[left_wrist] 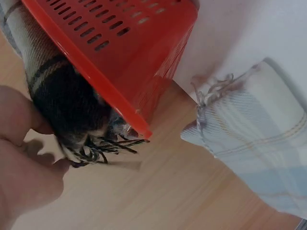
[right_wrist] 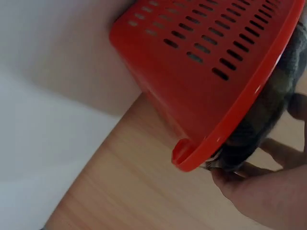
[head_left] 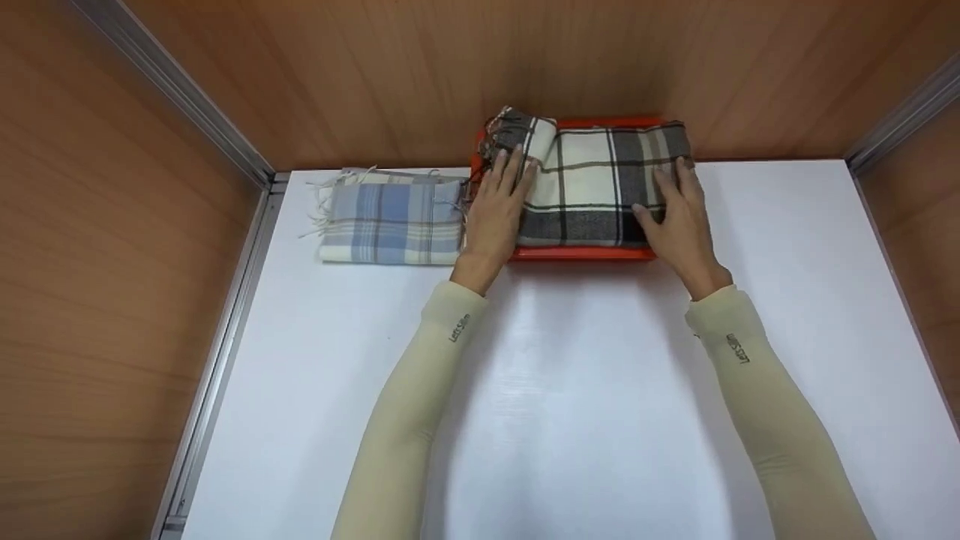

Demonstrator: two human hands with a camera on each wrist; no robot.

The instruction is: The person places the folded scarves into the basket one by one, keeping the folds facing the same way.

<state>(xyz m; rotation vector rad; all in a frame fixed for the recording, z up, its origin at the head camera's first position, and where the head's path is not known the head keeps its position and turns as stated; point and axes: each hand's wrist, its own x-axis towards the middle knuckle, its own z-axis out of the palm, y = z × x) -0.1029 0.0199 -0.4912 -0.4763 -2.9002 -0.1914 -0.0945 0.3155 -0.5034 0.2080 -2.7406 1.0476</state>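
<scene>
A folded black, white and brown plaid scarf (head_left: 589, 180) fills the top of a red perforated basket (head_left: 585, 253) at the back of the table. My left hand (head_left: 495, 214) rests on the scarf's left part, fingers extended toward its dark fringe (left_wrist: 108, 146). On the right end, my right hand (head_left: 681, 217) presses the cloth with fingers spread, its fingertips (right_wrist: 225, 175) close by the basket's rim in the right wrist view. To the left of the basket lies a folded blue and cream plaid scarf (head_left: 390, 221) with pale fringe, beside my left hand.
The white table (head_left: 570, 390) ends at a wood-grain back panel (head_left: 405, 75), with the basket right against it. Another wood panel (head_left: 112, 285) with a metal edge rail (head_left: 217, 330) stands along the left, and a similar one (head_left: 915, 187) on the right.
</scene>
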